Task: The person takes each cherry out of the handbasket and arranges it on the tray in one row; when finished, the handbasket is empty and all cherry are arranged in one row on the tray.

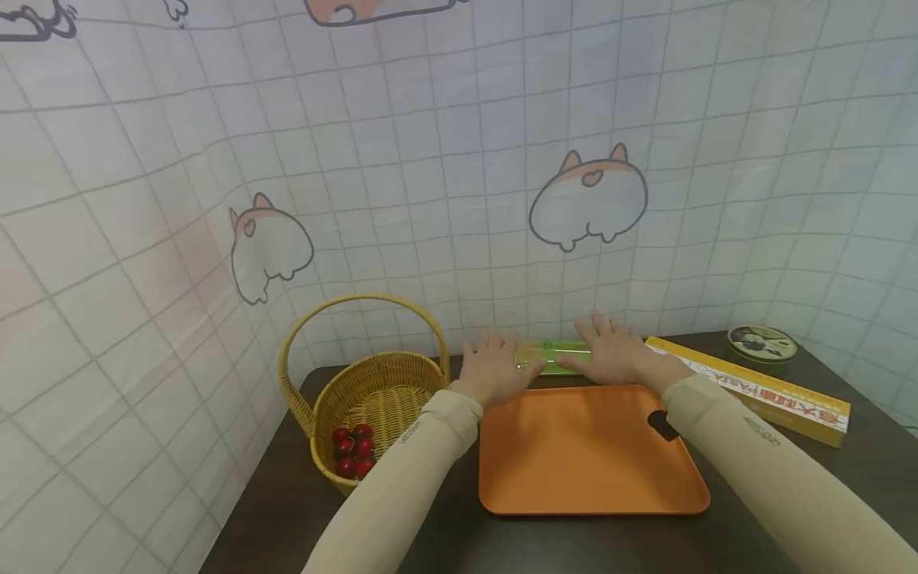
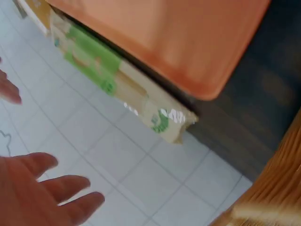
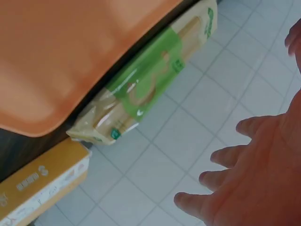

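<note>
Right hand [image 1: 617,353] hovers near green-labelled packet [image 3: 146,77] and "PASTA" box [image 1: 782,397].

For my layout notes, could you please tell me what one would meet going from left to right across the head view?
Wicker basket, left hand, green-banded packet, right hand, round tin.

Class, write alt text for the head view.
A person's left hand and right hand hover near a green-banded packet behind an orange tray on a dark table. A wicker basket of red fruit stands left, a yellow box right.
</note>
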The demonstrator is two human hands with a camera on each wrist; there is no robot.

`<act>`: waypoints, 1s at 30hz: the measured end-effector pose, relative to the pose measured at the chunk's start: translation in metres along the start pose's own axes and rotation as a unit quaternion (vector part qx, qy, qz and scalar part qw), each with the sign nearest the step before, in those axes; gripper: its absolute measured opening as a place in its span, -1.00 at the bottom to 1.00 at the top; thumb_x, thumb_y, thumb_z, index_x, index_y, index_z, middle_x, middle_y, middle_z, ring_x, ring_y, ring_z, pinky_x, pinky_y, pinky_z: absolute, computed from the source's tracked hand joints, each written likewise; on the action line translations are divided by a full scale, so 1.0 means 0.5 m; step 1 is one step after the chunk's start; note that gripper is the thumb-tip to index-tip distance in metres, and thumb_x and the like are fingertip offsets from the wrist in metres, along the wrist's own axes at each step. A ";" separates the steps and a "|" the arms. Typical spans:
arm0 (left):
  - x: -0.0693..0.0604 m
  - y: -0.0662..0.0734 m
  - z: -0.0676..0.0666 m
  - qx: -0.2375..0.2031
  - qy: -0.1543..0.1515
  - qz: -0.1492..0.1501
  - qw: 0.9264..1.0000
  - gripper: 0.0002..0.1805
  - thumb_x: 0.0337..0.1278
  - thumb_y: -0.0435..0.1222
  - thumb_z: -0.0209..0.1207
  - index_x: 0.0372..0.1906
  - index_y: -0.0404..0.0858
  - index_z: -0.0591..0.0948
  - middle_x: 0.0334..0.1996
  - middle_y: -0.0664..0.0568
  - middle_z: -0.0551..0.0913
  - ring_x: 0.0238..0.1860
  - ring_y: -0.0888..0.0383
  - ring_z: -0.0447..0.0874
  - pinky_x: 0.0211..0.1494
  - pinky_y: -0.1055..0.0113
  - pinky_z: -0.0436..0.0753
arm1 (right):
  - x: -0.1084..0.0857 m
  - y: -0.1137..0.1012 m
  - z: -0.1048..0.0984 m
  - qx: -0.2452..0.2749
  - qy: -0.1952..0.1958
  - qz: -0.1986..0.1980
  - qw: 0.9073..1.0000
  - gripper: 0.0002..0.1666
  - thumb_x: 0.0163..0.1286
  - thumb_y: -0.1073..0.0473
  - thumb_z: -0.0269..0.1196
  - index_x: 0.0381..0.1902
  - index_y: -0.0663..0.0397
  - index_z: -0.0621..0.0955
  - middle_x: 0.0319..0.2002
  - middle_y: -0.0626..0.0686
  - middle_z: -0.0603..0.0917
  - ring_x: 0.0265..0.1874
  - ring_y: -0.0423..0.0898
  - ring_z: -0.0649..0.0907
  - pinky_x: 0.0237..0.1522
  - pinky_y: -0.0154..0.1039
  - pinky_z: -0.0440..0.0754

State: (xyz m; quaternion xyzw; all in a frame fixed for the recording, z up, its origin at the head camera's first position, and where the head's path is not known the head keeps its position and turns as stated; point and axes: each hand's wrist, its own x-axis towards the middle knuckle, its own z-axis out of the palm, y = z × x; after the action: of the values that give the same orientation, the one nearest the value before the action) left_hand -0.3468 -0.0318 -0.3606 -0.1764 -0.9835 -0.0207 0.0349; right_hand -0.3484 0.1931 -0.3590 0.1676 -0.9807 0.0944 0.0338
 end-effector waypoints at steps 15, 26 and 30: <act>-0.133 -0.055 0.007 -0.185 0.166 0.066 0.966 -0.72 0.39 -0.06 0.04 -0.10 -0.05 0.70 -0.23 0.20 0.70 -0.31 0.25 0.64 -0.28 0.29 0.59 | -0.068 -0.052 0.048 0.050 0.064 -0.095 0.992 -0.29 0.38 -0.14 0.20 0.35 0.14 0.42 0.29 0.26 0.45 0.21 0.25 0.49 0.14 0.21 0.44; -0.242 -0.178 -0.041 -0.311 0.222 0.003 0.924 -0.79 0.37 -0.12 0.09 -0.20 -0.05 0.71 -0.29 0.17 0.72 -0.25 0.21 0.65 -0.17 0.15 0.62 | -0.105 -0.143 0.091 0.106 -0.059 -0.128 0.984 -0.47 0.41 -0.11 0.17 0.24 -0.01 0.54 0.21 0.00 0.56 0.21 0.05 0.53 0.17 0.05 0.45; -0.266 -0.234 -0.056 -0.317 0.259 -0.034 0.912 -0.79 0.39 -0.13 0.07 -0.21 -0.04 0.70 -0.26 0.10 0.73 -0.25 0.17 0.66 -0.24 0.16 0.58 | -0.101 -0.201 0.087 0.120 -0.082 -0.174 0.974 -0.52 0.43 -0.11 0.14 0.21 -0.06 0.57 0.17 -0.05 0.59 0.17 -0.01 0.56 0.13 0.00 0.50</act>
State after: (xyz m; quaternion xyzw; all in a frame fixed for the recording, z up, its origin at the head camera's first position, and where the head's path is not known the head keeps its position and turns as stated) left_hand -0.2614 -0.1890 -0.3462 -0.1332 -0.8872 -0.3774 0.2297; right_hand -0.2684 0.1076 -0.3892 0.3461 -0.9173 0.1901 -0.0512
